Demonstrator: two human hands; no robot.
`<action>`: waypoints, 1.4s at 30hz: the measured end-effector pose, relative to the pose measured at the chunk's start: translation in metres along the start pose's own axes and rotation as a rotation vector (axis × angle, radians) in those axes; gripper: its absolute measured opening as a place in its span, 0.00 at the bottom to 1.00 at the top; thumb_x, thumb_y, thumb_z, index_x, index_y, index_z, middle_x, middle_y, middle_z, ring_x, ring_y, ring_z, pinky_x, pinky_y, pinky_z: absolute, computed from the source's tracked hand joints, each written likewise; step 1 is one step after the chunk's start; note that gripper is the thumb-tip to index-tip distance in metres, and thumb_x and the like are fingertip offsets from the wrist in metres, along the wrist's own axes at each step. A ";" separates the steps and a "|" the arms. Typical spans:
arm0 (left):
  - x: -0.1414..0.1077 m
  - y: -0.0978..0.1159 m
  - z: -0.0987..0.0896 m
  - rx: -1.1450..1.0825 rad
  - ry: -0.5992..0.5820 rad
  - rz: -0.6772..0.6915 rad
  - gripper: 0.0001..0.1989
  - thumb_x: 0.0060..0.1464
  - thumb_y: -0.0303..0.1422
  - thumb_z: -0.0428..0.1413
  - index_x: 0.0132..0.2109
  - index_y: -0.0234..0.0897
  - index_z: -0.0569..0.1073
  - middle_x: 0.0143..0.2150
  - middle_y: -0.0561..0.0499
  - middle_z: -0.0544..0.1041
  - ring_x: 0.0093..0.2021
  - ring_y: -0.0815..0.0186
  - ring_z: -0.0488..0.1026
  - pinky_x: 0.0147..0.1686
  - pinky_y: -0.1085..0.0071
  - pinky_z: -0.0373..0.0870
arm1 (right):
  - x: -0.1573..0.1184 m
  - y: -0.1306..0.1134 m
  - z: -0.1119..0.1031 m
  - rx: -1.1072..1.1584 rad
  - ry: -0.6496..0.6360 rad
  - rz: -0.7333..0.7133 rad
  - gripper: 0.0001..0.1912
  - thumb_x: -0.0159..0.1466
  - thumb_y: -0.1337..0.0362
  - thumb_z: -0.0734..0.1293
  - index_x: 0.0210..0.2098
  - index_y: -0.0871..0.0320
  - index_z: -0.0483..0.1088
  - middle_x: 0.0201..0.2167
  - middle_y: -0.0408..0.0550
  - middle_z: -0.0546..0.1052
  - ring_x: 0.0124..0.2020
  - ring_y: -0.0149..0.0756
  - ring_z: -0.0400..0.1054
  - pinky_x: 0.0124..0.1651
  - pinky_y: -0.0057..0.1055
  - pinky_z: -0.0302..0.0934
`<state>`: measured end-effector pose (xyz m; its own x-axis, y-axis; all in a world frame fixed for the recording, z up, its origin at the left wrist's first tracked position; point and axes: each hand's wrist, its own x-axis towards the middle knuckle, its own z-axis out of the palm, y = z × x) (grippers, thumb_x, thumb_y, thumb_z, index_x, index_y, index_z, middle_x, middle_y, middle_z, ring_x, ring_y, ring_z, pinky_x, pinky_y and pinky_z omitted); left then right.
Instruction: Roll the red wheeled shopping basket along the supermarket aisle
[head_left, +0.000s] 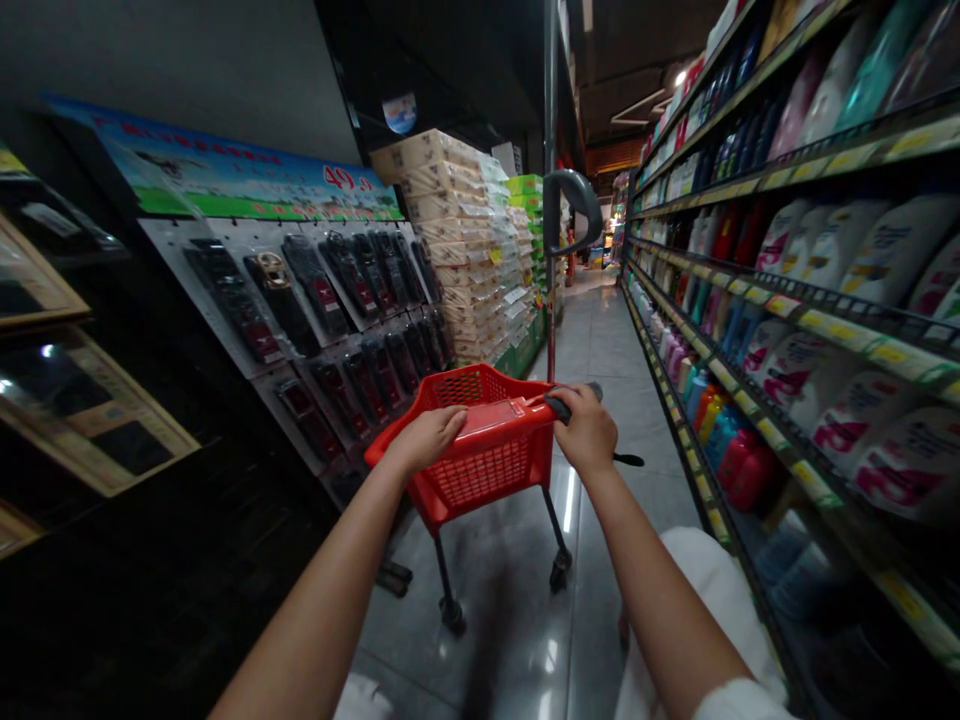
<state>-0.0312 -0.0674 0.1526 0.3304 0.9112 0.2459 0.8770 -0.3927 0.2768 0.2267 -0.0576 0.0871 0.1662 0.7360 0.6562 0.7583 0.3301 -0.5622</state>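
Display rack (166, 246) left of cart (480, 475); bottle shelves (823, 321) right

head | from above, facing forward-down | cart (484, 480) near | aisle end (598, 270) far, seemingly blurred

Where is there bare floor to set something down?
Bare floor shows ahead, between the stacked boxes and right-hand shelves, and beneath the red cart. It is crowded on the shelves, packed with bottles, and on the left display, hung with packaged goods.
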 end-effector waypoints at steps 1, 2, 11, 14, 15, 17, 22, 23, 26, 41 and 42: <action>0.001 0.002 0.003 -0.012 0.003 -0.006 0.26 0.64 0.46 0.37 0.47 0.39 0.76 0.50 0.45 0.80 0.49 0.59 0.77 0.51 0.66 0.69 | -0.003 -0.005 0.003 -0.007 0.015 0.012 0.24 0.54 0.73 0.64 0.47 0.46 0.76 0.50 0.45 0.73 0.38 0.38 0.69 0.40 0.33 0.64; 0.003 0.003 0.005 -0.017 0.003 -0.014 0.26 0.64 0.46 0.37 0.45 0.39 0.76 0.47 0.45 0.81 0.47 0.59 0.78 0.49 0.66 0.70 | -0.007 -0.011 0.006 -0.011 0.029 0.016 0.25 0.54 0.74 0.64 0.48 0.46 0.75 0.51 0.46 0.73 0.38 0.38 0.69 0.41 0.34 0.64; 0.003 0.011 0.011 0.079 0.034 -0.129 0.23 0.64 0.47 0.38 0.43 0.43 0.75 0.44 0.47 0.82 0.44 0.60 0.78 0.42 0.67 0.71 | -0.041 -0.060 0.018 0.029 -0.099 -0.152 0.31 0.56 0.73 0.63 0.56 0.42 0.72 0.60 0.44 0.69 0.43 0.43 0.70 0.43 0.38 0.68; 0.000 0.014 0.009 0.113 0.029 -0.137 0.24 0.65 0.47 0.37 0.45 0.44 0.75 0.46 0.48 0.82 0.45 0.59 0.78 0.42 0.67 0.71 | -0.031 -0.036 0.010 0.058 -0.103 -0.177 0.33 0.55 0.74 0.63 0.56 0.40 0.71 0.59 0.41 0.71 0.45 0.41 0.70 0.46 0.35 0.68; 0.000 0.016 0.008 0.126 0.021 -0.147 0.24 0.65 0.48 0.37 0.45 0.45 0.75 0.46 0.48 0.81 0.46 0.59 0.78 0.42 0.66 0.71 | -0.025 -0.025 0.007 0.066 -0.089 -0.148 0.33 0.55 0.74 0.63 0.56 0.40 0.71 0.58 0.40 0.71 0.45 0.40 0.71 0.47 0.35 0.68; 0.001 0.023 0.009 0.153 -0.006 -0.184 0.25 0.65 0.49 0.35 0.46 0.45 0.74 0.48 0.47 0.81 0.47 0.57 0.78 0.42 0.64 0.71 | -0.012 -0.002 0.004 0.094 -0.043 -0.064 0.33 0.55 0.75 0.61 0.56 0.42 0.72 0.57 0.41 0.72 0.47 0.40 0.71 0.49 0.35 0.68; 0.012 0.045 0.015 0.151 -0.063 -0.252 0.25 0.65 0.46 0.33 0.48 0.44 0.72 0.51 0.44 0.79 0.49 0.53 0.76 0.43 0.60 0.70 | 0.003 0.023 0.017 0.202 0.064 0.057 0.32 0.55 0.75 0.59 0.56 0.49 0.73 0.59 0.47 0.70 0.55 0.42 0.68 0.59 0.38 0.64; 0.015 0.048 0.018 0.131 -0.064 -0.252 0.25 0.65 0.46 0.33 0.47 0.43 0.72 0.50 0.43 0.79 0.49 0.53 0.76 0.44 0.59 0.69 | 0.001 0.021 0.023 0.220 0.085 0.065 0.32 0.54 0.76 0.59 0.56 0.50 0.72 0.59 0.48 0.69 0.57 0.42 0.67 0.60 0.38 0.63; 0.025 0.050 0.025 0.042 -0.050 -0.231 0.24 0.65 0.44 0.35 0.45 0.39 0.72 0.48 0.40 0.79 0.48 0.53 0.76 0.45 0.61 0.68 | -0.014 0.007 0.044 0.287 0.166 0.059 0.35 0.54 0.77 0.59 0.60 0.52 0.68 0.61 0.50 0.65 0.61 0.42 0.62 0.65 0.40 0.58; 0.016 0.008 0.016 -0.099 0.006 -0.173 0.23 0.64 0.43 0.39 0.44 0.37 0.75 0.47 0.43 0.80 0.48 0.57 0.75 0.46 0.69 0.66 | -0.048 0.008 0.065 0.325 0.069 -0.163 0.37 0.59 0.79 0.56 0.65 0.50 0.62 0.68 0.49 0.56 0.68 0.42 0.53 0.69 0.44 0.52; 0.015 0.006 0.016 -0.112 0.009 -0.171 0.22 0.64 0.43 0.40 0.44 0.37 0.75 0.48 0.43 0.80 0.48 0.57 0.75 0.47 0.68 0.66 | -0.033 0.020 0.060 0.328 0.074 -0.109 0.38 0.57 0.80 0.55 0.64 0.51 0.64 0.67 0.49 0.57 0.68 0.41 0.53 0.69 0.44 0.52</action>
<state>-0.0154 -0.0538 0.1433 0.1767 0.9648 0.1946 0.8755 -0.2445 0.4168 0.1982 -0.0398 0.0242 0.1497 0.6455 0.7490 0.5330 0.5853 -0.6110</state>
